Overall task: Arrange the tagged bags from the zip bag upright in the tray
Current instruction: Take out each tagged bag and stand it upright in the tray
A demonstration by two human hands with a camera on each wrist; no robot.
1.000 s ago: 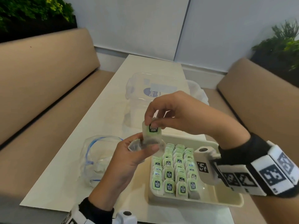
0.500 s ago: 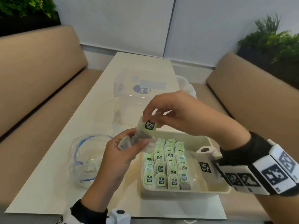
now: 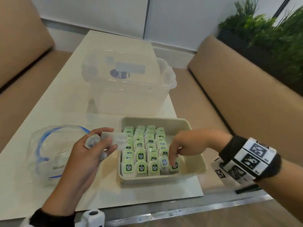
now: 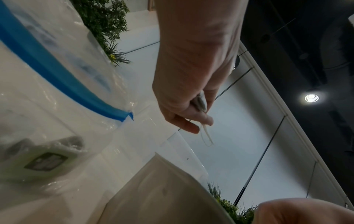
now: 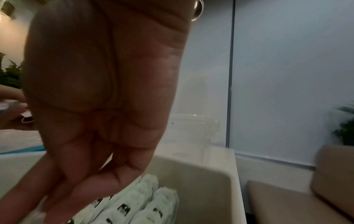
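A beige tray [image 3: 154, 119] holds rows of upright tea bags [image 3: 141, 154] with green tags. My right hand [image 3: 172, 159] reaches down into the front right corner and pinches the top of a tagged bag [image 3: 175, 166] standing at the end of the front row. In the right wrist view its fingers [image 5: 76, 189] point down onto the bags [image 5: 143, 204]. My left hand [image 3: 106, 141] hovers just left of the tray and grips a small bunch of white tea bags [image 3: 114, 139]. The clear zip bag [image 3: 54, 153] with a blue seal lies at the left, with a tagged bag [image 4: 44, 163] inside it.
A clear plastic storage box [image 3: 129, 86] stands on the table right behind the tray. Tan benches run along both sides of the white table [image 3: 68, 99]. The tray's right strip [image 3: 191, 163] beside the rows is bare. Plants stand at the back right.
My right hand carried one tagged bag from above my left hand down into the tray's front right corner. My left hand sank lower, still holding its bunch.
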